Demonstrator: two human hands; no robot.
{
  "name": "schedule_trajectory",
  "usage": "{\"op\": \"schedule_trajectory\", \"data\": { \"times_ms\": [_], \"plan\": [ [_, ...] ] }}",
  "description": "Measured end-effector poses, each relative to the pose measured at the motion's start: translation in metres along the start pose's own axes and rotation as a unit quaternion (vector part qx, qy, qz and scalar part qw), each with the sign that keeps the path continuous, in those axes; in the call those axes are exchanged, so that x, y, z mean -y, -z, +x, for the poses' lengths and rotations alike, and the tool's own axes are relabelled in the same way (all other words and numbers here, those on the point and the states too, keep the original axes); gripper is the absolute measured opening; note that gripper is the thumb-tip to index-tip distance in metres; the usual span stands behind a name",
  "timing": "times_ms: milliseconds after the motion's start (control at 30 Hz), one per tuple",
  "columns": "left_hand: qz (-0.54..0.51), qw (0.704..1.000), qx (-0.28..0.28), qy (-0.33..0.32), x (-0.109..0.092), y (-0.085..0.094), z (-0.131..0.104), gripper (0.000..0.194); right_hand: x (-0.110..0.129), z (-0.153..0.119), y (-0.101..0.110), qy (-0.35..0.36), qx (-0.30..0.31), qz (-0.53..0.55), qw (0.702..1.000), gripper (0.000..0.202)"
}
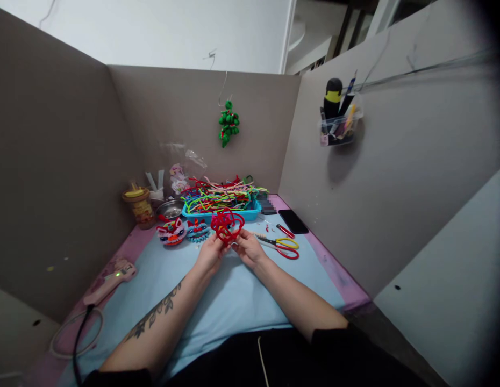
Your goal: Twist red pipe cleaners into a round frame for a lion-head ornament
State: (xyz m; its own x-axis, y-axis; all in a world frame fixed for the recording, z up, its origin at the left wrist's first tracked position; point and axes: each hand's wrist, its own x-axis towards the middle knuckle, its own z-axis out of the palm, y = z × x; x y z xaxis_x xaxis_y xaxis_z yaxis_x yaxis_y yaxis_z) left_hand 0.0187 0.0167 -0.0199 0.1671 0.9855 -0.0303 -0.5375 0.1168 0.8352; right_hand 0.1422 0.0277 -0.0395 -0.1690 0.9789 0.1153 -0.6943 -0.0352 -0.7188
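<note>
Between my hands, above the light blue cloth (250,290), is a red looped piece (227,224) that looks made of fuzzy pipe cleaner. My left hand (211,253) pinches its lower left side, and my right hand (249,248) grips its lower right side. Just behind it stands a blue tray (191,216) heaped with multicoloured pipe cleaners (221,194). Left of my hands sit a pink and orange animal-like figure (171,233) and a blue one (198,231). Scissors with red and yellow handles (286,247) lie right of my right hand.
A black phone (293,221) and a red tool (285,231) lie at the right. A pink glue gun (111,282) with its cord is at the left. A jar (141,207) and metal bowl (170,208) stand back left. Partitions (258,123) surround the table; a green ornament (228,123) hangs behind.
</note>
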Motion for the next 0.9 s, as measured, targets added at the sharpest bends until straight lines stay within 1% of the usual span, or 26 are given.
{"op": "schedule_trajectory", "data": {
  "times_ms": [100,233,367,400,433,467,500,533,567,600,633,667,700,767,800,833,900],
  "plan": [
    [-0.002,1.000,-0.009,0.009,0.003,0.000,0.000,0.019,0.000,-0.001,-0.003,0.005,0.004,-0.003,1.000,0.033],
    [0.005,0.999,-0.003,0.035,0.003,-0.001,-0.001,0.013,0.000,-0.001,-0.003,0.008,0.009,-0.007,1.000,0.031],
    [0.023,0.997,0.013,0.072,0.001,-0.001,-0.002,0.020,0.000,0.002,0.001,-0.004,-0.005,0.023,1.000,0.029],
    [0.042,0.997,-0.003,0.071,0.001,0.000,-0.002,0.023,0.000,0.002,0.002,-0.005,-0.015,0.034,0.999,0.029],
    [0.072,0.995,-0.038,0.054,0.000,0.001,-0.003,0.026,0.000,0.003,0.003,-0.007,-0.027,0.042,0.999,0.029],
    [0.114,0.990,-0.087,0.016,-0.001,0.003,-0.003,0.028,0.000,0.004,0.004,-0.010,-0.039,0.045,0.998,0.029],
    [0.165,0.975,-0.139,-0.044,-0.004,0.005,-0.004,0.029,0.001,0.004,0.005,-0.014,-0.047,0.043,0.998,0.028],
    [0.227,0.949,-0.187,-0.114,-0.007,0.008,-0.006,0.029,0.001,0.004,0.006,-0.019,-0.051,0.035,0.998,0.028],
    [0.288,0.915,-0.201,-0.196,-0.011,0.010,-0.007,0.027,0.002,0.004,0.006,-0.023,-0.051,0.023,0.998,0.027],
    [0.349,0.885,-0.169,-0.258,-0.015,0.012,-0.009,0.023,0.002,0.003,0.005,-0.026,-0.045,0.010,0.999,0.027],
    [0.418,0.851,-0.120,-0.294,-0.019,0.014,-0.010,0.019,0.002,0.003,0.005,-0.027,-0.036,-0.003,0.999,0.026],
    [0.491,0.809,-0.084,-0.312,-0.023,0.015,-0.012,0.017,0.002,0.002,0.005,-0.026,-0.027,-0.013,0.999,0.027],
    [0.547,0.771,-0.060,-0.321,-0.025,0.016,-0.012,0.018,0.001,0.002,0.004,-0.024,-0.017,-0.022,0.999,0.027],
    [0.629,0.708,-0.028,-0.321,-0.027,0.016,-0.011,0.020,0.000,0.001,0.004,-0.015,-0.002,-0.038,0.999,0.028],
    [0.653,0.688,-0.017,-0.317,-0.027,0.017,-0.011,0.020,-0.001,0.001,0.004,-0.013,0.003,-0.046,0.999,0.028],
    [0.669,0.674,-0.007,-0.313,-0.026,0.017,-0.009,0.021,-0.002,0.001,0.005,-0.011,0.006,-0.053,0.999,0.028],
    [0.686,0.662,0.015,-0.302,-0.023,0.018,-0.008,0.021,-0.004,0.002,0.006,-0.010,0.010,-0.064,0.998,0.029]
  ]
}}
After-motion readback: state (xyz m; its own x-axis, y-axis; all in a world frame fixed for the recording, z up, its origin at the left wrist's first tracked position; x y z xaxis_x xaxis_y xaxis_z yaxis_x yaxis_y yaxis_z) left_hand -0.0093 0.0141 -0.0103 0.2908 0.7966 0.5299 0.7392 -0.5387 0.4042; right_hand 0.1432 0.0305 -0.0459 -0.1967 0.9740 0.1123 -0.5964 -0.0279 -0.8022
